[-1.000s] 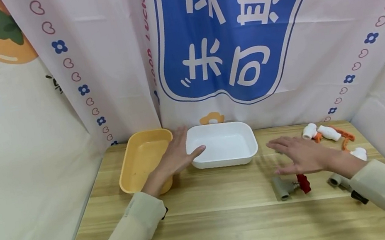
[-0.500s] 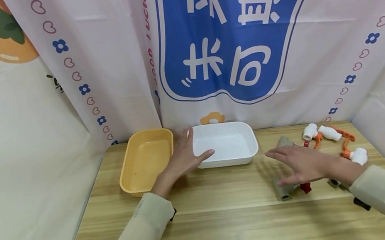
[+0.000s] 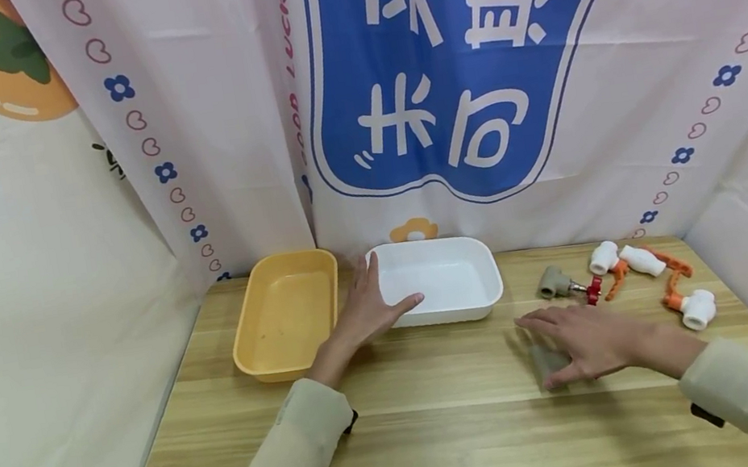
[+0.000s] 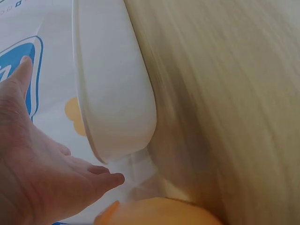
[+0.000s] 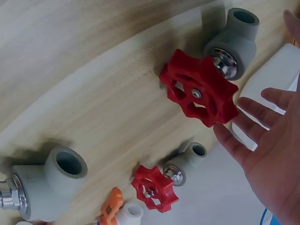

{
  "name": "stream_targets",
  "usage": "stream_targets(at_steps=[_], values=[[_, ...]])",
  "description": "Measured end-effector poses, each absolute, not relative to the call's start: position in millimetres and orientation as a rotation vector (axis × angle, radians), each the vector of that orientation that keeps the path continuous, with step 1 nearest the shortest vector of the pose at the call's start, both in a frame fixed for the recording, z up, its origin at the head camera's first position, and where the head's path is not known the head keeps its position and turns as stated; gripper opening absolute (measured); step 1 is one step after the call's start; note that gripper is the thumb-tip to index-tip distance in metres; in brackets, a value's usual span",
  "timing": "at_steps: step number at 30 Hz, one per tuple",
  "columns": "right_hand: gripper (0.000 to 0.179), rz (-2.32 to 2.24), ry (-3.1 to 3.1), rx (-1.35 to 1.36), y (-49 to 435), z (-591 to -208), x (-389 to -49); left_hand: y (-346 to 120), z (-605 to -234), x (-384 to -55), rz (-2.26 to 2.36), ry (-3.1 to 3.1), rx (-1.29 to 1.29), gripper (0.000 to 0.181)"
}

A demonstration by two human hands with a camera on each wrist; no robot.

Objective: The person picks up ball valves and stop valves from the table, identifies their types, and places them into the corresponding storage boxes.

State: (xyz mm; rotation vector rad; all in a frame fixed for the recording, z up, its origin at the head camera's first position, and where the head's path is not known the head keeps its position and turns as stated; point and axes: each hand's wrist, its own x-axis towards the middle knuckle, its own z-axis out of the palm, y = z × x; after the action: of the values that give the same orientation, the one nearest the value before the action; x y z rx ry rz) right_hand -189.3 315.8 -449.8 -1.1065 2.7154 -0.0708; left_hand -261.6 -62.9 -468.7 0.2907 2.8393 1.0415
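My left hand [image 3: 364,312] is held with spread fingers at the left end of a white tray [image 3: 445,313]. In the left wrist view the tray's outer wall [image 4: 115,79] is beside the fingers, and whether they touch it I cannot tell. Over a grey stop valve [image 3: 547,363] hovers my right hand [image 3: 592,338], fingers extended and nothing gripped. The right wrist view shows that valve's red handwheel [image 5: 206,89] close to the fingertips. Farther back lies a second grey valve [image 3: 555,282] with a red handwheel. Another grey valve [image 5: 61,183] appears at the left of the right wrist view.
A yellow tray [image 3: 284,313] stands left of the white one. White ball valves with orange handles, such as a white valve [image 3: 698,308], lie at the right of the wooden table [image 3: 435,436]. Printed cloth [image 3: 239,124] hangs behind and at both sides.
My left hand has shifted right, from between the trays to the white tray's left end. My right hand has come nearer to me over the front grey valve, uncovering the rear one.
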Motion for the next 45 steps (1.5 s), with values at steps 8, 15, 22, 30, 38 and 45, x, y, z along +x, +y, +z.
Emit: stream_targets(at_steps=[8, 15, 22, 30, 38, 45], values=[[0.102, -0.03, 2.751, -1.184, 316.9, -457.6, -186.2, -59.1, -476.7, -263.3, 1.105, 2.837, 0.249, 0.125], [0.104, -0.017, 2.759, -1.174, 317.6, -460.8, -185.9, -56.2, -483.8, -267.6, 1.137, 2.846, 0.198, 0.126], [0.106, -0.035, 2.763, -1.144, 317.7, -468.1, -184.3, -53.4, -490.0, -275.3, 1.192, 2.845, 0.168, 0.124], [0.106, -0.082, 2.742, -1.078, 318.2, -474.4, -182.1, -52.6, -493.7, -285.1, 1.179, 2.866, 0.178, 0.122], [0.105, -0.128, 2.779, -1.127, 321.9, -485.3, -183.9, -51.2, -497.3, -289.8, 1.106, 2.898, 0.236, 0.126], [0.107, -0.14, 2.805, -1.175, 322.2, -493.4, -184.9, -53.3, -499.1, -290.9, 1.028, 2.902, 0.24, 0.135]])
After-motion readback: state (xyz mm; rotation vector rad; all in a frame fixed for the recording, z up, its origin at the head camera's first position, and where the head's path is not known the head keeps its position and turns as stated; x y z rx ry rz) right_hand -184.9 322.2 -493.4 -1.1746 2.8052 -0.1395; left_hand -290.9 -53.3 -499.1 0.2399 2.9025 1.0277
